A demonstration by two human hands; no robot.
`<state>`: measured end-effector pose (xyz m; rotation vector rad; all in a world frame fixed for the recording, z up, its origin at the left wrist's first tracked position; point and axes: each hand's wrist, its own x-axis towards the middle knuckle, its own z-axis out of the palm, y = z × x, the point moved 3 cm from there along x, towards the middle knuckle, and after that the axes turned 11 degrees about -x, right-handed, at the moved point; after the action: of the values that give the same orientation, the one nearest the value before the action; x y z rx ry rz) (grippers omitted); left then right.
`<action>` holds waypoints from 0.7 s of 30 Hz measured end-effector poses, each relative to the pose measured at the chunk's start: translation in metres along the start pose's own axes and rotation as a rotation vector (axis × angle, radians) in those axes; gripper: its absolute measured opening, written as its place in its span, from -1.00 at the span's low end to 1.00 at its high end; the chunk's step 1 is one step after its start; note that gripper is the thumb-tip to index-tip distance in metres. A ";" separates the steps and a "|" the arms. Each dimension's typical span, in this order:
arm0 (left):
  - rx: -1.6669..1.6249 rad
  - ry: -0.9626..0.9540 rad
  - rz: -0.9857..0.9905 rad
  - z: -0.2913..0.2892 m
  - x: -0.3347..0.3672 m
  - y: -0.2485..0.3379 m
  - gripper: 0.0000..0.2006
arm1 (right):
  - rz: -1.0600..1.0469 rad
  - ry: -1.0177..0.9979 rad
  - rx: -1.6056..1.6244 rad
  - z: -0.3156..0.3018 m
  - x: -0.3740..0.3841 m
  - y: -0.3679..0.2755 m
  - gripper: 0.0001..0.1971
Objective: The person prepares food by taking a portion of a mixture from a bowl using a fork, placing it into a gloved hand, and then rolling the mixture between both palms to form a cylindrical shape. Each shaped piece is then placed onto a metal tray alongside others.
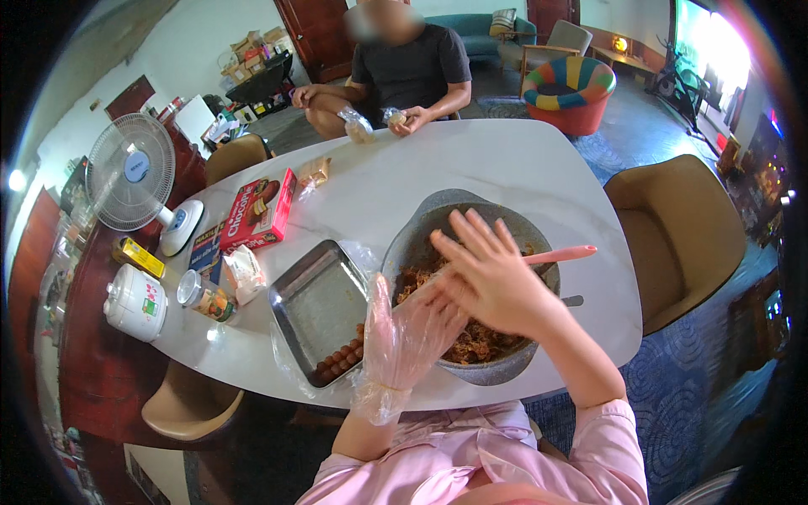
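Note:
My left hand (pixel 412 324) wears a clear plastic glove, banded at the wrist. Its fingers are stretched out over the near side of a grey speckled pot (pixel 497 373). Across those fingers lies my right hand (pixel 492 273), seemingly bare, its fingers spread and slightly blurred. Whatever may be between the two palms is hidden. Shredded brown food (pixel 481 343) fills the pot's bottom, and a pink-handled utensil (pixel 562 254) leans over its right rim. Left of the pot stands a rectangular metal tray (pixel 316 290) with several small brown balls (pixel 341 362) lined up in its near right corner.
Across the white table (pixel 505 156) sits a person (pixel 412 71) with plastic-wrapped items in hand. On the left are a fan (pixel 135 168), a red box (pixel 259 209), a clear jar (pixel 206 296) and a white lidded pot (pixel 135 303). A tan chair (pixel 673 236) stands right.

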<state>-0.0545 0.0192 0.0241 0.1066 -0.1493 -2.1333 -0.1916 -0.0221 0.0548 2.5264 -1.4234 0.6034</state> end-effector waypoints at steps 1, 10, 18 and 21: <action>-0.032 -0.023 -0.006 0.005 0.000 -0.003 -0.16 | -0.082 -0.011 0.027 -0.001 -0.005 -0.012 -0.39; -0.094 -0.057 0.021 -0.001 -0.005 0.001 -0.11 | -0.047 -0.009 0.042 0.005 -0.007 -0.017 -0.41; -0.288 -0.060 -0.100 -0.027 0.002 -0.004 -0.19 | 0.085 -0.109 -0.023 0.019 -0.003 0.006 -0.37; -0.343 -0.057 -0.126 -0.019 -0.001 -0.007 -0.18 | 0.110 -0.098 0.788 0.018 -0.009 0.015 -0.33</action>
<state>-0.0569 0.0225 0.0047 -0.1494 0.1958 -2.2565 -0.2036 -0.0291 0.0343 3.0852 -1.5894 1.2899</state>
